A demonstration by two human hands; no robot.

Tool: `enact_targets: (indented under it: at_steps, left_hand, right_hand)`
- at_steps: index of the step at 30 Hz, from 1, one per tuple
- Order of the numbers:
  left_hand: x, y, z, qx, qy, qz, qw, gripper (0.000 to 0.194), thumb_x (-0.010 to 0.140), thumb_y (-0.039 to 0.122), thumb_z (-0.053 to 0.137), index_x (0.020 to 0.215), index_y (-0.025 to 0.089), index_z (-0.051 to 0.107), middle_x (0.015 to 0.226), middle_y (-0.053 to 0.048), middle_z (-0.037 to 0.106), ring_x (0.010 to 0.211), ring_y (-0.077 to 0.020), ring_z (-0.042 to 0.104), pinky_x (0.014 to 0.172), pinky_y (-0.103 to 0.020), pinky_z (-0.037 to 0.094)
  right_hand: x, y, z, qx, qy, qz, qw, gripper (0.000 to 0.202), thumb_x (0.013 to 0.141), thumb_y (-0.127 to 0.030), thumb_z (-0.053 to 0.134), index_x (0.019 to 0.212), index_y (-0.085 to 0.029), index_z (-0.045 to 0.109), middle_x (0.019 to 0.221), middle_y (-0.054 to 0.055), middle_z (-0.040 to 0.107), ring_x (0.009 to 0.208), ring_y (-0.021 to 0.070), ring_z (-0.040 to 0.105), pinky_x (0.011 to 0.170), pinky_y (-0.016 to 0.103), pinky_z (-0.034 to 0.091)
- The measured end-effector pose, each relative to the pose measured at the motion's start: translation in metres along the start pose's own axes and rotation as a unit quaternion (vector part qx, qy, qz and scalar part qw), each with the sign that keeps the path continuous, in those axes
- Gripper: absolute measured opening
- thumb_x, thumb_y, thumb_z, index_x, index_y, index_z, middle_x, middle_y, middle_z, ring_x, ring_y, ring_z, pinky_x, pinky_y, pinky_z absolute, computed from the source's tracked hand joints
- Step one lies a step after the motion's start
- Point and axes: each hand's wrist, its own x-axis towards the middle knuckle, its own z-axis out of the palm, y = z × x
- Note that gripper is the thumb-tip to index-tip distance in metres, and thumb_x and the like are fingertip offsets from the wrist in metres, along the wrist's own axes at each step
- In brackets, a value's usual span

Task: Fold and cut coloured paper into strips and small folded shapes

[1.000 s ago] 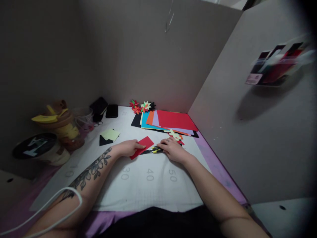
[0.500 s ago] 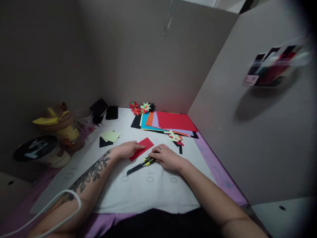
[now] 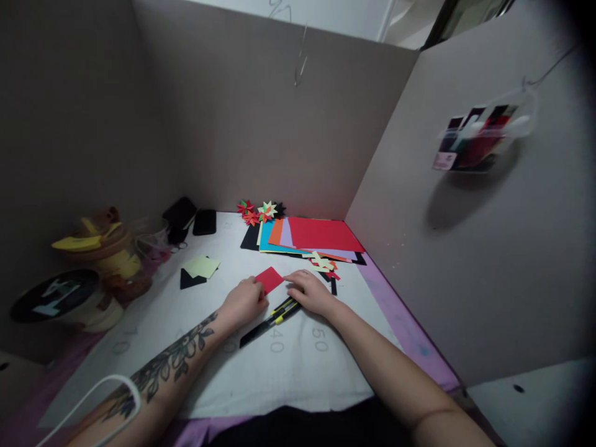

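A red piece of paper (image 3: pixel 269 280) lies on the white mat, its left part covered by my left hand (image 3: pixel 245 301). That hand is closed on the paper's left edge, fingers curled. My right hand (image 3: pixel 311 292) rests to the right, its outstretched index fingertip at the paper's right corner and its thumb apart below. A black and yellow utility knife (image 3: pixel 270 321) lies slantwise in front of the paper. Its upper end runs under my right hand, and I see no grip on it.
Coloured paper sheets (image 3: pixel 326 234) are stacked at the back, with folded paper stars (image 3: pixel 267 211) behind. Paper offcuts (image 3: pixel 321 262) lie to the right, yellow and black pieces (image 3: pixel 202 267) to the left. Pots (image 3: pixel 93 245) stand far left; a clear holder (image 3: pixel 475 143) hangs on the right wall.
My left hand has gone from a pointing finger on the red paper to curled fingers at its left edge. My right index finger has reached the paper's right corner. The view has shifted slightly.
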Motion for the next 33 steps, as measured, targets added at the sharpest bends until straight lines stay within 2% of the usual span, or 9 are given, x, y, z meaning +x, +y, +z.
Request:
enact_targets:
  at_steps: [3, 5, 7, 10, 13, 20, 23, 28, 33]
  left_hand:
    - [-0.003, 0.002, -0.001, 0.0, 0.019, -0.018, 1.0, 0.028, 0.076, 0.033, 0.055, 0.098, 0.017, 0.054, 0.103, -0.013, 0.059, 0.09, -0.0259, 0.059, 0.071, -0.032, 0.043]
    - [-0.005, 0.003, -0.001, -0.016, 0.007, -0.028, 0.999, 0.038, 0.075, 0.032, 0.055, 0.109, 0.016, 0.048, 0.103, -0.013, 0.061, 0.088, -0.0259, 0.06, 0.067, -0.031, 0.042]
    - [-0.005, 0.002, 0.0, -0.033, -0.007, -0.026, 0.999, 0.039, 0.076, 0.03, 0.053, 0.112, 0.018, 0.045, 0.099, -0.011, 0.063, 0.085, -0.0253, 0.062, 0.062, -0.03, 0.041]
    - [-0.002, -0.001, 0.003, -0.046, -0.031, -0.027, 0.998, 0.029, 0.076, 0.03, 0.051, 0.104, 0.021, 0.051, 0.09, -0.007, 0.066, 0.082, -0.0242, 0.062, 0.059, -0.028, 0.038]
    - [0.001, -0.006, 0.007, -0.061, -0.039, -0.029, 0.997, 0.02, 0.074, 0.03, 0.052, 0.093, 0.022, 0.056, 0.085, -0.004, 0.066, 0.077, -0.0218, 0.061, 0.057, -0.027, 0.036]
    - [0.003, -0.01, 0.01, -0.102, 0.012, 0.045, 0.994, 0.014, 0.069, 0.022, 0.053, 0.082, 0.021, 0.06, 0.09, -0.005, 0.062, 0.075, -0.0178, 0.058, 0.064, -0.025, 0.039]
    - [0.003, -0.007, 0.013, -0.115, 0.022, 0.046, 0.992, 0.014, 0.067, 0.018, 0.052, 0.081, 0.021, 0.056, 0.086, -0.004, 0.061, 0.072, -0.0171, 0.057, 0.061, -0.025, 0.038]
    - [0.001, -0.001, 0.013, -0.149, 0.02, 0.031, 0.988, 0.017, 0.066, 0.014, 0.048, 0.082, 0.021, 0.051, 0.081, 0.0, 0.062, 0.07, -0.0164, 0.056, 0.056, -0.024, 0.032]
    - [0.002, -0.004, 0.012, -0.182, -0.008, 0.04, 0.982, 0.017, 0.065, 0.013, 0.049, 0.08, 0.02, 0.051, 0.08, -0.001, 0.063, 0.07, -0.0159, 0.056, 0.059, -0.024, 0.034]
  right_hand:
    - [0.013, -0.001, 0.006, -0.017, -0.036, 0.012, 0.999, 0.032, 0.078, -0.012, 0.056, 0.11, -0.018, 0.06, 0.108, 0.008, 0.063, 0.102, 0.0197, 0.054, 0.092, 0.035, 0.04]
    - [0.022, -0.002, 0.008, -0.026, -0.056, 0.019, 0.998, 0.035, 0.076, -0.012, 0.057, 0.111, -0.016, 0.059, 0.111, 0.009, 0.061, 0.104, 0.0203, 0.052, 0.092, 0.035, 0.04]
    - [0.029, -0.002, 0.009, -0.037, -0.073, 0.021, 0.996, 0.039, 0.075, -0.014, 0.059, 0.113, -0.016, 0.057, 0.115, 0.01, 0.058, 0.106, 0.0213, 0.05, 0.092, 0.035, 0.039]
    - [0.034, -0.002, 0.01, -0.063, -0.102, 0.031, 0.992, 0.035, 0.075, -0.018, 0.06, 0.11, -0.016, 0.059, 0.112, 0.011, 0.056, 0.106, 0.0223, 0.048, 0.09, 0.034, 0.037]
    - [0.035, -0.004, 0.01, -0.079, -0.118, 0.058, 0.988, 0.023, 0.076, -0.018, 0.059, 0.098, -0.016, 0.061, 0.102, 0.009, 0.056, 0.098, 0.0203, 0.049, 0.084, 0.03, 0.038]
    - [0.036, -0.002, 0.011, -0.09, -0.13, 0.055, 0.986, 0.001, 0.075, -0.018, 0.058, 0.076, -0.018, 0.059, 0.089, 0.004, 0.055, 0.087, 0.0173, 0.047, 0.077, 0.027, 0.036]
    - [0.034, 0.002, 0.014, -0.083, -0.119, 0.034, 0.989, 0.004, 0.076, -0.016, 0.056, 0.078, -0.018, 0.059, 0.088, 0.004, 0.056, 0.086, 0.0166, 0.048, 0.076, 0.026, 0.036]
    - [0.032, 0.003, 0.016, -0.062, -0.102, 0.027, 0.993, 0.022, 0.076, -0.017, 0.058, 0.098, -0.019, 0.058, 0.093, 0.004, 0.059, 0.087, 0.0169, 0.051, 0.077, 0.027, 0.036]
    - [0.037, 0.0, 0.012, -0.073, -0.133, 0.064, 0.986, 0.018, 0.074, -0.017, 0.057, 0.092, -0.019, 0.058, 0.087, 0.003, 0.06, 0.081, 0.0162, 0.051, 0.072, 0.025, 0.035]
